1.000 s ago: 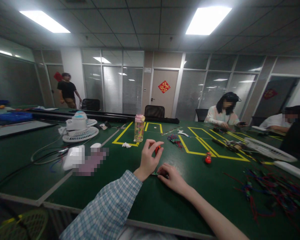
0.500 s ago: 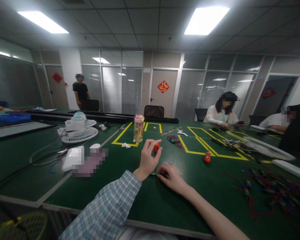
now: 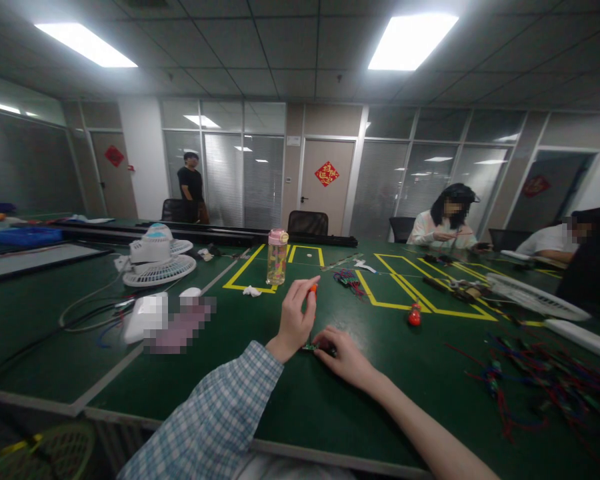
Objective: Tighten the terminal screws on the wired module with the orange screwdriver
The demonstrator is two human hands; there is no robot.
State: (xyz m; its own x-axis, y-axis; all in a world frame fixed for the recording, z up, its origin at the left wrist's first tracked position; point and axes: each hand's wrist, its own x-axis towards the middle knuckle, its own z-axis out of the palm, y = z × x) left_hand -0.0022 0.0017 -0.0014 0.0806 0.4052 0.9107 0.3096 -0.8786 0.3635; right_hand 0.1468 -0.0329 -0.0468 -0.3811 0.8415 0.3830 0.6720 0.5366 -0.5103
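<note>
While your left hand [image 3: 296, 320] is nearly closed, its thumb and fingers pinching an orange-handled tool [image 3: 313, 289] upright, your right hand [image 3: 343, 353] rests lower and just beside it, fingers bent, thumb and fingertips closed about the right end of a small green board [image 3: 309, 347]. The board lies on the green table [image 3: 330, 413] beneath your left fingers; whether the tool's tip touches it cannot be told. Beyond your left hand stands a clear bottle with a pink lid [image 3: 277, 257], with crumpled white tissue [image 3: 251, 291] nearer you, to its left. Beyond your right hand lies a small bundle of wires [image 3: 349, 282]; farther right of that hand is a red rounded object [image 3: 415, 315], and nearer the right edge, a tangle of red and blue wires [image 3: 530, 380]. Well to the left of your left hand sit white fan parts [image 3: 157, 257]. Across the table, to the right of both hands, sits a person in a pale top [image 3: 445, 227].
</note>
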